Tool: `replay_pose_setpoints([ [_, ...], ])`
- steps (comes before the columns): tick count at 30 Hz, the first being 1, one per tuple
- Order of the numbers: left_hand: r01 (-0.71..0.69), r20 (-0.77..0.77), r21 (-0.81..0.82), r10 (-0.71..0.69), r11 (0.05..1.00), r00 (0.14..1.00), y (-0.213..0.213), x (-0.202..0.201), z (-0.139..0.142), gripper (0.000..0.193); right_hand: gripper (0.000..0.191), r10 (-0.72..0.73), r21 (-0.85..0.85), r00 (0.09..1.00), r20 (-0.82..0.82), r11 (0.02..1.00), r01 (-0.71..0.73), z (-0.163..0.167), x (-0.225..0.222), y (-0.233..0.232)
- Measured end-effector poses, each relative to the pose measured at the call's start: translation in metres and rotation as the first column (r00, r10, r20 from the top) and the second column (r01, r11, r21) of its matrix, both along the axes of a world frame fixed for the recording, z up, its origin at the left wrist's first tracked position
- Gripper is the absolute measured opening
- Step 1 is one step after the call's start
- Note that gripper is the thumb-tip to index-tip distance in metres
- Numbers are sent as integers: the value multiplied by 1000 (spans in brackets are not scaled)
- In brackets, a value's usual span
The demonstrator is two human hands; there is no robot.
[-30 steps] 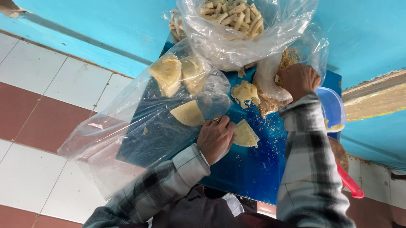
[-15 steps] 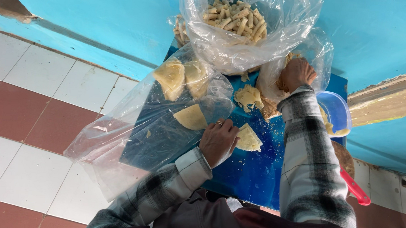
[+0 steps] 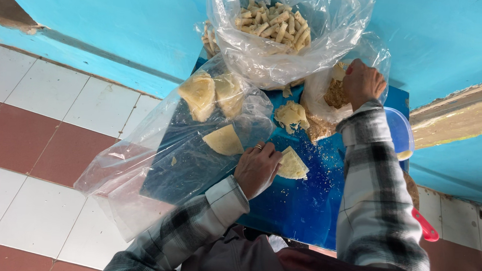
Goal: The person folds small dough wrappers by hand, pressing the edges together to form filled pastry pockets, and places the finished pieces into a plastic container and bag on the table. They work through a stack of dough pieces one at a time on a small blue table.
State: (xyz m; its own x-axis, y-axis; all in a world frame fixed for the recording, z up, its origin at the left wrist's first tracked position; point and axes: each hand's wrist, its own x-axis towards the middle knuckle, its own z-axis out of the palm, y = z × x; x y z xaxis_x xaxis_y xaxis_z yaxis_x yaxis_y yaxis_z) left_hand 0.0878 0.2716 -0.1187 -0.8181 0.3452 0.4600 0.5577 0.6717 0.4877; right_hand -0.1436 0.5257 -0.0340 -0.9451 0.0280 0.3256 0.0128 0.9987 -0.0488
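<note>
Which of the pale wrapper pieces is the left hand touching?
The wedge-shaped wrapper lying bare on the blue table, under the left hand. The others lie inside the clear plastic bag.

Blue tabletop (image 3: 297,210), dusted with crumbs. Directly on it: a pale folded wrapper (image 3: 293,164), a crumpled dough scrap (image 3: 290,115), a spread clear plastic sheet (image 3: 157,164) bearing triangular wrappers, and a clear bag of rolled sticks (image 3: 279,33).
</note>
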Motion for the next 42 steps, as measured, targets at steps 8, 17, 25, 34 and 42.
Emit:
replay_pose_setpoints([
  [8, 37, 28, 96, -40, 995, 999, 5, 9, 3, 11, 16, 71, 145, 969, 238, 984, -108, -7, 30, 31],
  [17, 100, 86, 203, -119, 974, 989, 18, 17, 7, 17, 17, 266, -371, 960, 89, 903, -216, 13, 78, 76],
  [25, -16, 217, 239, -37, 971, 975, 18, 19, 8, 24, 17, 405, -358, 913, -46, 847, -393, 8, 178, 63],
  [34, -54, 272, 234, -12, 971, 962, 23, 16, 4, 22, 12, 459, -253, 883, -95, 847, -467, -17, 274, -11],
  [42, -32, 267, 242, -34, 970, 963, 25, 15, 4, 15, 39, 590, 121, 782, -203, 807, -578, -17, 285, -15],
])
